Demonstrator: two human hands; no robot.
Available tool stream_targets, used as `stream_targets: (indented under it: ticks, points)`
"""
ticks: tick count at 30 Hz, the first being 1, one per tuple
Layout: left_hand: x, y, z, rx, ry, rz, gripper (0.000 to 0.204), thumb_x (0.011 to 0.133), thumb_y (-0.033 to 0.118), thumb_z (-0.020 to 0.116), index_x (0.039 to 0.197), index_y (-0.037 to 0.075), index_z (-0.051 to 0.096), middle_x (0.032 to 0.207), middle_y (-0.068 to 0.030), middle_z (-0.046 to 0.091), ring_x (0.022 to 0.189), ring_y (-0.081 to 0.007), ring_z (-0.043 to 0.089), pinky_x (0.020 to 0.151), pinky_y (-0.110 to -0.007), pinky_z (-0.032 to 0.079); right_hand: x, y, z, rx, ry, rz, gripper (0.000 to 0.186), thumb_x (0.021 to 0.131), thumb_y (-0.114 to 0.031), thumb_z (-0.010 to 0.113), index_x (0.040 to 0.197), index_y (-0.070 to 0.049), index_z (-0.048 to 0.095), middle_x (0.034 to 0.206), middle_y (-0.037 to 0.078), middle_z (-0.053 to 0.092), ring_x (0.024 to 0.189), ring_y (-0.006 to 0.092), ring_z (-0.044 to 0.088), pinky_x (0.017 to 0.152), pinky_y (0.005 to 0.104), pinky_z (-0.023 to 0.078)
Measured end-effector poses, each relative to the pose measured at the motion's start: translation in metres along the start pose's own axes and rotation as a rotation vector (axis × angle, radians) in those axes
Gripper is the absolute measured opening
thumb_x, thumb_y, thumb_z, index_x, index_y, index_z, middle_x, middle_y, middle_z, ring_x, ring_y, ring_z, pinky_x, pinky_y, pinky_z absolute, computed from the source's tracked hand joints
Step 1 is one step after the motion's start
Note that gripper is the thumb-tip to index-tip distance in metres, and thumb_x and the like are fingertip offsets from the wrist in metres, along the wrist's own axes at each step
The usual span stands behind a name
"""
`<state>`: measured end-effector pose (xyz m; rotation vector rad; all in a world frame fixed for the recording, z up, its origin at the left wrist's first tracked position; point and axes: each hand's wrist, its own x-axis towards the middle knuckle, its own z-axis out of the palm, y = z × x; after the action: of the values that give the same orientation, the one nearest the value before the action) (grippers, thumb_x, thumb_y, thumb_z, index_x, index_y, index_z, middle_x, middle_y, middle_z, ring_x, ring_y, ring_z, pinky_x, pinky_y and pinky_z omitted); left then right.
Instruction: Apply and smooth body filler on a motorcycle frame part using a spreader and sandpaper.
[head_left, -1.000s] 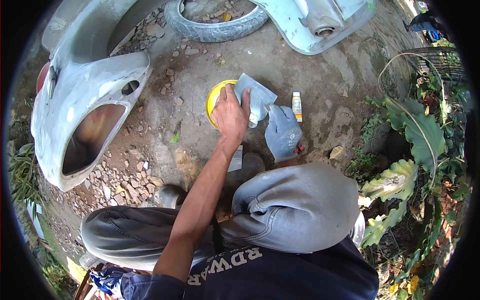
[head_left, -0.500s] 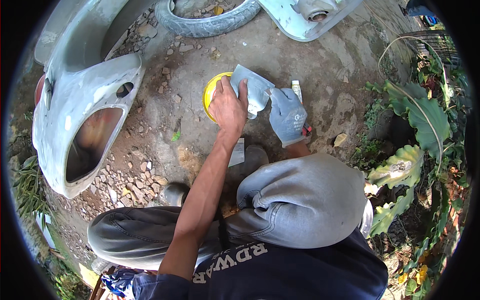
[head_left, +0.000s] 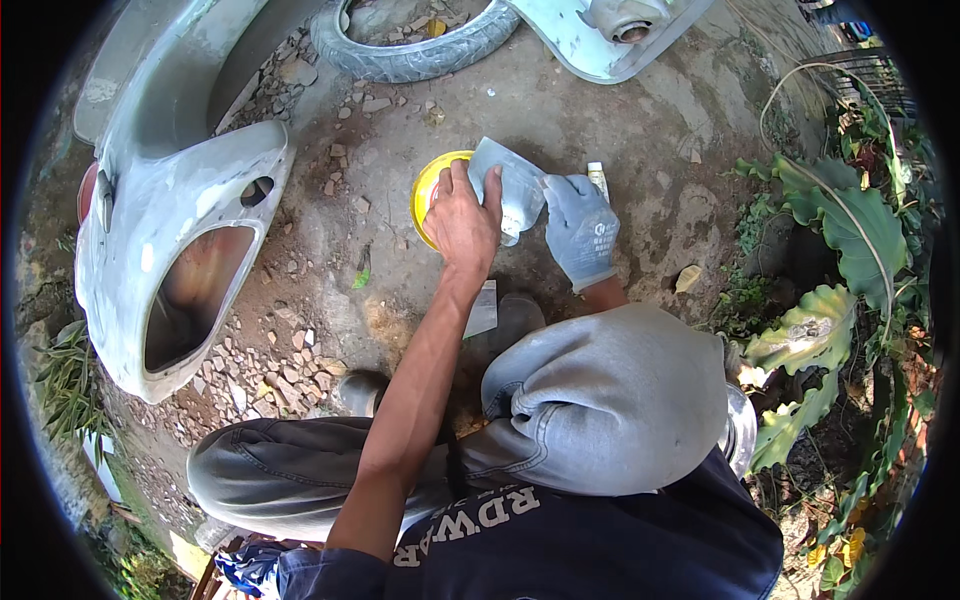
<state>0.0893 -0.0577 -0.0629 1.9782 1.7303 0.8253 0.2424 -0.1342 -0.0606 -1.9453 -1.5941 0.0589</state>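
Sheet of grey abrasive paper (head_left: 515,190), held between both our hands over the concrete: our bare left hand (head_left: 462,218) pinches its near-left edge, fingers (head_left: 490,185) closed on it; our gloved right hand (head_left: 580,228) grips the right side. Just beyond the left fingers lies a yellow lid (head_left: 425,190). The sheet looks unused so far. Against the earlier frames, our hands and the sheet sit alike.

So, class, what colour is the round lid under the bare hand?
Yellow lid, seen best in the head view.
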Motion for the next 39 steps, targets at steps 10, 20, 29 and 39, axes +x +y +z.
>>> stream_targets:
  ticks: [10,20,29,39]
  points:
    - [0.011,-0.007,-0.010,-0.020,-0.061,-0.031,0.044,0.098,0.046,0.078,0.119,0.007,0.076,0.107,-0.0216,0.074,0.089,-0.0439,0.075,0.076,-0.054,0.058,0.018,0.014,-0.005,0.655,-0.113,0.442,0.019,0.101,-0.012,0.069,0.116,-0.003,0.077,0.110,0.014,0.074,0.101,0.0313,0.071,0.090,0.0398,0.057]
    - [0.067,-0.021,-0.011,-0.242,-0.240,0.262,0.027,0.095,0.018,0.082,0.119,0.006,0.083,0.110,-0.0223,0.072,0.098,-0.0412,0.073,0.088,-0.046,0.058,0.035,0.022,-0.014,0.344,-0.255,-0.136,0.017,0.102,-0.014,0.069,0.114,-0.005,0.077,0.102,0.016,0.070,0.098,0.0377,0.068,0.087,0.0455,0.055]
    - [0.083,-0.023,0.004,-0.213,-0.363,0.370,0.031,0.093,0.026,0.086,0.110,0.000,0.082,0.105,-0.0214,0.076,0.104,-0.0405,0.072,0.095,-0.047,0.057,0.035,0.013,0.013,0.308,-0.153,-0.200,0.016,0.098,-0.011,0.068,0.111,-0.008,0.077,0.103,0.013,0.071,0.095,0.0377,0.067,0.083,0.0472,0.055]
    - [0.080,-0.027,0.016,-0.228,-0.253,0.396,0.029,0.094,0.029,0.083,0.107,0.003,0.082,0.101,-0.0199,0.075,0.103,-0.0389,0.069,0.099,-0.048,0.054,0.023,0.007,0.007,0.118,-0.066,-0.289,0.025,0.090,-0.006,0.067,0.113,-0.012,0.074,0.102,0.008,0.069,0.091,0.0354,0.065,0.077,0.0473,0.056]
